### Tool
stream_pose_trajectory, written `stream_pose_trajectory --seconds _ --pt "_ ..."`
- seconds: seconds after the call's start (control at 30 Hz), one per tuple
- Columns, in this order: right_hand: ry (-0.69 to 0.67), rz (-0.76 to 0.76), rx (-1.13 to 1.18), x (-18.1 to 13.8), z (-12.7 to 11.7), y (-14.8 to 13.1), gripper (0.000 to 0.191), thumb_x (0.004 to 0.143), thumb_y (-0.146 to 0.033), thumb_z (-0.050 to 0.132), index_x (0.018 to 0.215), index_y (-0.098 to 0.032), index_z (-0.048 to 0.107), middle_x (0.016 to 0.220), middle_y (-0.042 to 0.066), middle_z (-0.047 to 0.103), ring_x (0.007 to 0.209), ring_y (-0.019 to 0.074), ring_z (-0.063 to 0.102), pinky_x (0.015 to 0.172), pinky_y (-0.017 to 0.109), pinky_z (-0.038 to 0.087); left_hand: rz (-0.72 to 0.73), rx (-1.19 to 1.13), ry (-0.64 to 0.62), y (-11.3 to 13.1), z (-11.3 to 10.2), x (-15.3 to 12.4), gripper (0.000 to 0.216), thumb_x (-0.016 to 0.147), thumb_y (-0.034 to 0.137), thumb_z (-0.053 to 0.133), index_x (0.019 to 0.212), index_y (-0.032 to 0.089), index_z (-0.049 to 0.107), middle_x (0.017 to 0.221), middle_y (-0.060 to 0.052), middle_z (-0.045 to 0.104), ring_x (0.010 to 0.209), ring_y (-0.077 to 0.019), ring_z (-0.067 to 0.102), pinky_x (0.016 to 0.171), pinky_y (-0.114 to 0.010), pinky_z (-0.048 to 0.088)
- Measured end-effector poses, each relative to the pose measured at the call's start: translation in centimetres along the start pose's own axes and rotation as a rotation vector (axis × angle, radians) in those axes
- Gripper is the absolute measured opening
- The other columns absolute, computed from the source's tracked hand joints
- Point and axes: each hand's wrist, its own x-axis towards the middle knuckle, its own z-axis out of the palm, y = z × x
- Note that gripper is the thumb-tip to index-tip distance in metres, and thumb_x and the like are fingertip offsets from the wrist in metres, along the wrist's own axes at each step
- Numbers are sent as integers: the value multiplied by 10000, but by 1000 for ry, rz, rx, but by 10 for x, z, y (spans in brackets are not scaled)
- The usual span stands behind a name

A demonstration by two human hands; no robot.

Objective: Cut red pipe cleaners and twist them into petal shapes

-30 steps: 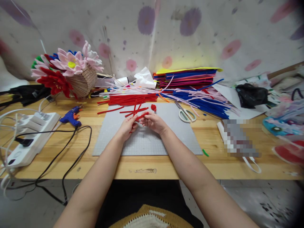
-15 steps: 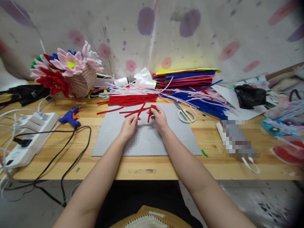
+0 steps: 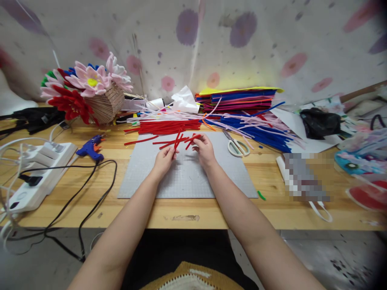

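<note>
Both my hands work over a grey cutting mat [image 3: 181, 181] on a wooden table. My left hand [image 3: 165, 160] is closed in a pinch on a short red pipe cleaner [image 3: 177, 141] that stands up from its fingers. My right hand [image 3: 204, 150] is closed on another red pipe cleaner piece [image 3: 192, 139] at the mat's far edge. A few loose red pieces [image 3: 145, 140] lie just beyond the hands, and a bundle of long red pipe cleaners [image 3: 167, 126] lies behind them.
Scissors [image 3: 237, 145] lie right of my right hand. Blue and pink pipe cleaners [image 3: 260, 133] and stacked coloured sheets [image 3: 238, 98] sit behind. A blue glue gun [image 3: 90, 147], a white power strip [image 3: 36, 173] with cables and a basket of flowers [image 3: 90, 92] stand at left.
My right hand has moved away from the left and out to the mat's far edge, taking a red piece there. The left hand still pinches its red piece, now tilted more upright.
</note>
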Motion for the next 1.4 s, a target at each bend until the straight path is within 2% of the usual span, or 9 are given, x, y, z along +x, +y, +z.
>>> stream_pose_trajectory --seconds 0.1,0.2,0.4,0.47,0.63,0.7,1.07,1.27,1.4 --pt "-10 29 154 4 -5 -5 166 617 -185 577 749 -200 476 668 -55 552 598 62 534 584 201 468 -168 -137 -59 6 -1 -2 225 746 356 464 656 154 509 476 56 381 351 -35 270 342 -174 164" --pt "13 10 235 11 -15 -9 161 623 -157 569 747 -202 477 645 -54 559 624 76 562 682 251 493 -226 -250 -116 11 -3 -4 186 725 305 461 616 156 477 439 65 334 333 -28 231 327 -163 112" --pt "70 -115 43 23 -36 -9 125 646 -140 547 742 -200 496 687 -44 581 627 76 563 679 250 487 -273 -267 -248 15 -5 -5 194 722 265 430 562 154 441 389 71 272 309 -21 186 316 -158 82" --pt "-46 -84 2 18 -34 -8 119 641 -155 567 738 -194 510 696 -37 586 651 89 575 690 267 489 -278 -264 -268 15 -5 -6 190 724 267 437 574 151 449 397 69 282 313 -20 196 315 -154 83" --pt "-539 98 -67 -2 -15 -4 137 674 -221 604 801 -176 581 792 7 620 751 132 601 744 318 487 -257 -321 -306 14 -7 -6 188 731 302 481 628 145 482 433 64 327 326 -18 232 310 -147 105" --pt "-611 119 -79 -6 -10 -2 142 701 -233 584 829 -172 597 825 19 626 773 133 599 754 314 482 -249 -352 -317 13 -9 -5 199 734 315 490 635 143 487 439 65 331 327 -18 239 308 -148 119" --pt "-450 -34 -287 -3 -7 0 267 679 -186 539 939 -220 593 851 -7 587 760 109 544 711 259 462 -281 -191 -267 16 -4 -9 282 732 413 539 719 133 570 532 23 501 393 -49 439 351 -169 324" --pt "-306 -234 -555 0 -7 6 376 678 -148 519 1031 -250 600 1098 23 578 1007 165 499 917 354 383 -185 -160 -216 7 3 -7 325 704 450 581 795 139 564 609 9 559 465 -64 503 471 -206 430" --pt "-349 -260 -582 -2 -6 6 477 696 -115 486 1125 -305 566 1152 -10 575 1136 166 421 1046 395 231 -122 -144 -182 -1 5 -3 272 704 401 587 795 148 548 647 7 585 535 -82 534 552 -227 443"
